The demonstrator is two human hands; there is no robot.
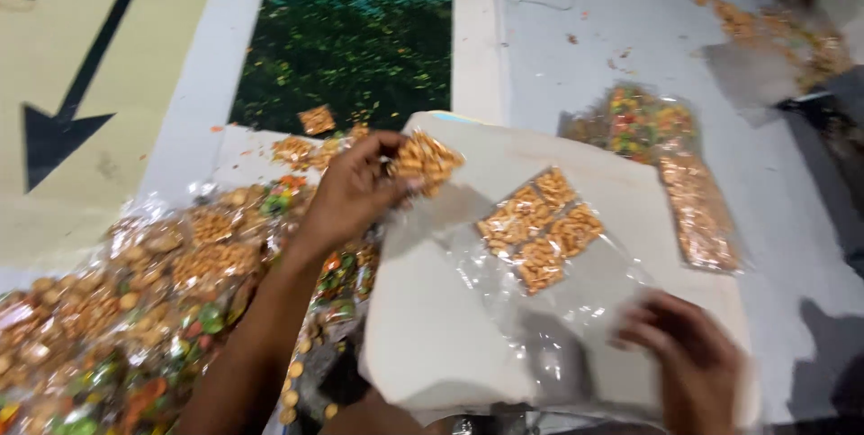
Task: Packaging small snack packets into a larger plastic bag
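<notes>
Snack packets being handled over a white board.

Your left hand [355, 188] pinches 1 small clear packet of orange snacks [427, 160] at the board's [432, 327] upper left edge, fingers clamped on it. Your right hand [693, 354] rests on a thin, glossy plastic bag [549, 282] near the lower right corner; blur hides its fingers. 4 square packets [538, 226] lie inside; slippery film could let them slide out.

1. The left hand [355, 188] pinches a small snack packet [427, 161] above a white board [423, 327].
2. The right hand [693, 363] rests on a clear bag [540, 228] holding four packets.
3. A heap of packets [135, 300] lies at left.
</notes>
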